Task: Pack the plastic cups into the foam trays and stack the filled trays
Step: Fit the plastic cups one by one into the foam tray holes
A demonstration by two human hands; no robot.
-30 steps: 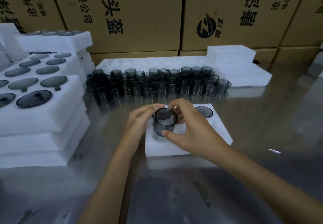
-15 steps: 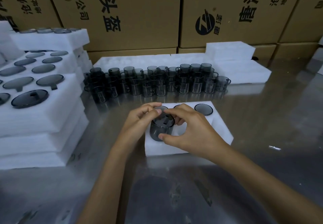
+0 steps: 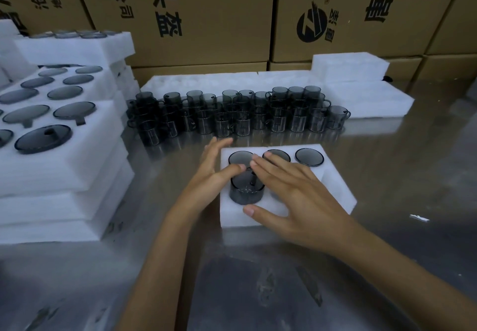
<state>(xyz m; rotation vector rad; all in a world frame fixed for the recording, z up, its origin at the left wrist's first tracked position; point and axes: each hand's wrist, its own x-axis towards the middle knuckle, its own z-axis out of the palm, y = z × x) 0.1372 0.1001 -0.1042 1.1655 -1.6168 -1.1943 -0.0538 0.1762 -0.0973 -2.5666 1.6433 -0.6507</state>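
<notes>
A white foam tray [image 3: 335,188] lies in front of me on the metal table. Three dark smoky cups sit flush in its far row, among them the right one [image 3: 309,156]. A fourth dark cup [image 3: 246,192] stands partly sunk in the near-left hole, its rim above the foam. My left hand [image 3: 214,173] has straight fingers, its thumb tip on the cup's far rim. My right hand [image 3: 291,191] lies flat over the cup and tray, fingers straight, thumb by the cup's near side. A row of loose dark cups [image 3: 240,116] stands behind the tray.
Filled foam trays are stacked at the left [image 3: 56,165], some showing cup bottoms. Empty foam slabs [image 3: 361,93] lie behind the loose cups. Cardboard boxes [image 3: 206,16] wall off the back. A small white scrap [image 3: 419,217] lies on the table at the right.
The cup went down from being held above the tray into the near-left hole. Both hands let go of their grip and now have straight fingers on it.
</notes>
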